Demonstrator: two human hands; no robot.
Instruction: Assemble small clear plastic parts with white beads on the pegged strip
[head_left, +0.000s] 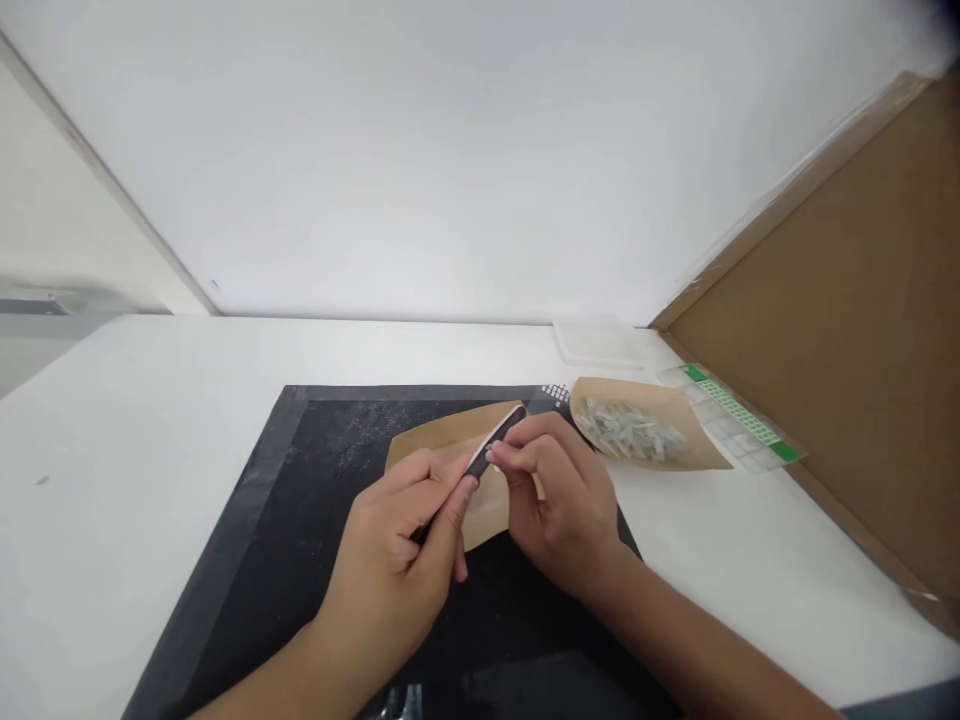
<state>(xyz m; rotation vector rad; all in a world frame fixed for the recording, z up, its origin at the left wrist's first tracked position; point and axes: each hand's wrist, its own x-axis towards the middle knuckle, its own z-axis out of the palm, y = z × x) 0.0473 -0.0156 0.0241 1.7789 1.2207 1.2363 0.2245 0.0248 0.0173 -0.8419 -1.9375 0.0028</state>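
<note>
In my left hand (401, 530) is a slim nail file (504, 432), dark on its flat face with a pale edge, held slantwise between thumb and fingers. Its rounded far end points up and to the right. My right hand (562, 495) is closed in a pinch against the face of the file near that end. A tiny piece seems to sit at the fingertips, too small to name. Beneath both hands lies a brown paper piece (442, 432), partly covered by them, on a black mat (277, 560).
Right of the mat, a brown paper holder (709, 450) bears many clear, narrow pieces (630, 430). Beside it lies a transparent sheet with a green printed strip (742, 415). A clear plastic lid or tray (600, 342) rests behind. Cardboard (840, 330) walls the right side; a white panel (420, 160) stands behind.
</note>
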